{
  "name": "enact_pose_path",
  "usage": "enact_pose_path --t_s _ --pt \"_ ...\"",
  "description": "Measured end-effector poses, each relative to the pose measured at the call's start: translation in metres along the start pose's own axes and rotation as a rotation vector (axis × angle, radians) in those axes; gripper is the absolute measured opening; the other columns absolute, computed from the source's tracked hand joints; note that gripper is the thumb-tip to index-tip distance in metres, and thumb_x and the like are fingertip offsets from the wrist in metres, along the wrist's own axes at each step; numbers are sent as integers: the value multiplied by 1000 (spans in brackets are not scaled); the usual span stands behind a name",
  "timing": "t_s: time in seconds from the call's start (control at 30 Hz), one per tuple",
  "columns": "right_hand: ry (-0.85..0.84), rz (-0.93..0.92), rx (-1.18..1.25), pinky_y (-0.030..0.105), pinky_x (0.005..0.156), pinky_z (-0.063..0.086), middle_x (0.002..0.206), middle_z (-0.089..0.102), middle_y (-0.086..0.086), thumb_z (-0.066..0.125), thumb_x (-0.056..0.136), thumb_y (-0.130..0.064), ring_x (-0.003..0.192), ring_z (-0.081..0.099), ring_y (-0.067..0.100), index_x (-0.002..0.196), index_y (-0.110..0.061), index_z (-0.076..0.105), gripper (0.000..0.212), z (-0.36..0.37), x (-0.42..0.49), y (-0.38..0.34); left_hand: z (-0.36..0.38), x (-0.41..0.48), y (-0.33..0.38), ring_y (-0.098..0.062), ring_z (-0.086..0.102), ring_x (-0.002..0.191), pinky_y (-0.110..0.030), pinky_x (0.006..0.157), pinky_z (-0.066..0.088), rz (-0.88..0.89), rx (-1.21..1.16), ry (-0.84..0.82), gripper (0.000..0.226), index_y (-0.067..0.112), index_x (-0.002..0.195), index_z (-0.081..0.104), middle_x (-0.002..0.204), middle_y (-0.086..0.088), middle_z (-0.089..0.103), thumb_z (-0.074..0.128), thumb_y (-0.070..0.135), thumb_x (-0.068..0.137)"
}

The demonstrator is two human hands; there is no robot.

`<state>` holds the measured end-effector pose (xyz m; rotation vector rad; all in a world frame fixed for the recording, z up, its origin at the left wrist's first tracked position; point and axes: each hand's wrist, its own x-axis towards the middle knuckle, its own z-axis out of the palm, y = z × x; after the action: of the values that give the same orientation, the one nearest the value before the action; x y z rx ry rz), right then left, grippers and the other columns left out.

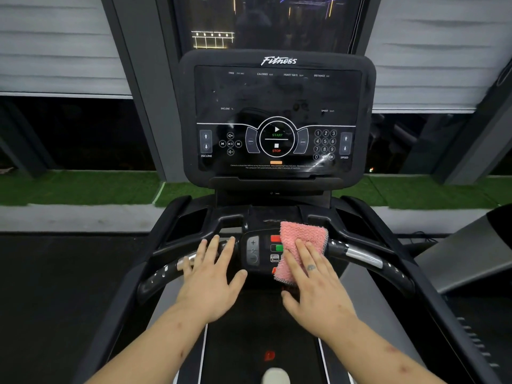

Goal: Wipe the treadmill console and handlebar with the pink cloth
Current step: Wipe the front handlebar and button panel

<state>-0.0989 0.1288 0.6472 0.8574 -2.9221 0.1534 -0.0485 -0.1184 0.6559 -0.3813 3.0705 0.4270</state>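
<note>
Nearest, low in the view, lies the dark treadmill belt (257, 322), with a blurred red mark on it and a pale rounded thing at the bottom edge, too blurred to name. Two bare forearms reach forward over the belt.

The left grip (213, 275) is spread flat and holds nothing. Its straight fingers rest across the left arm of the handlebar (163, 273), just beside a silver patch on the bar.

The right grip (313, 278) is flat too, its fingers straight and close together, and it presses the pink cloth (299, 236) down onto the small control panel (253, 250) at the middle of the handlebar. The cloth covers the right half of that panel and hides part of a red button (274, 238) and a green button (277, 247). Its far edge reaches past the fingertips, and its right edge touches the start of the bar's right arm. The left half of the panel shows a plus key.

Just beyond the bar, a recessed pocket sits on each side of the console neck: the left pocket (188, 224) and the right pocket (353, 221). Both are dark inside, and I cannot tell what they hold.

Farther up stands the console (277, 98), upright and untouched, its dark screen smudged. It shows START and STOP in a centre ring, a number keypad at the right, INCLINE and SPEED arrows at the sides, and the word Fitness on top.

Behind it are a strip of green turf (77, 187), dark window glass and pale blinds (55, 45).
</note>
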Motion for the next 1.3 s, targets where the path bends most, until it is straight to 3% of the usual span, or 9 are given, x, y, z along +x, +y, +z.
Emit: enact_pose_path --t_s 0.13,0.27,0.47,0.63,0.77,0.9,1.03,1.3 --pt "-19 33 1 43 129 -2 166 -32 -5 28 94 -63 152 -34 13 163 -32 -15 87 1 -6 10 5 -4 6 -21 -22 157 -59 127 2 -4 8 -12 77 43 162 -12 173 2 -14 29 69 101" --pt "11 51 13 45 128 1 171 -18 1 35 92 -63 156 -24 19 165 -28 -1 89 7 -4 3 6 -3 6 -22 -23 157 -57 128 3 -3 8 -7 78 42 162 -12 173 1 -15 28 69 101" --pt "4 4 -2 48 124 0 173 -9 7 44 89 -63 159 -13 27 165 -27 4 93 14 8 -26 7 -4 4 -21 -25 156 -55 128 0 15 4 -15 78 42 162 -13 172 1 -17 27 71 101" --pt "-3 -83 -10 50 122 5 172 10 12 51 84 -60 159 5 33 163 -24 24 92 14 20 -56 8 -2 3 -21 -24 156 -55 127 -1 18 -14 -16 76 42 163 -10 173 1 -15 23 71 101" --pt "16 -140 -9 45 124 -8 171 -11 5 43 92 -58 158 -14 26 165 -28 8 87 14 26 -60 7 -2 2 -20 -22 157 -54 128 1 15 -17 -15 73 41 163 -7 173 1 -12 20 70 101" --pt "15 -143 -13 46 129 1 171 -12 1 41 94 -60 158 -14 21 165 -30 3 86 7 26 -48 5 -3 2 -21 -22 157 -54 128 1 24 -14 -24 74 41 164 -6 173 1 -12 20 71 101" --pt "15 -100 -12 44 129 -4 167 -25 -3 37 97 -61 156 -24 18 163 -32 -9 86 -6 30 -29 5 -3 0 -20 -22 157 -54 129 3 26 -20 -29 74 42 163 -7 173 2 -13 21 71 101" --pt "18 10 -50 43 130 1 168 -26 -4 34 95 -65 155 -25 14 163 -33 -11 88 -10 14 17 4 -3 0 -20 -23 156 -52 128 0 18 -16 -39 74 44 162 -10 173 3 -14 23 70 101"
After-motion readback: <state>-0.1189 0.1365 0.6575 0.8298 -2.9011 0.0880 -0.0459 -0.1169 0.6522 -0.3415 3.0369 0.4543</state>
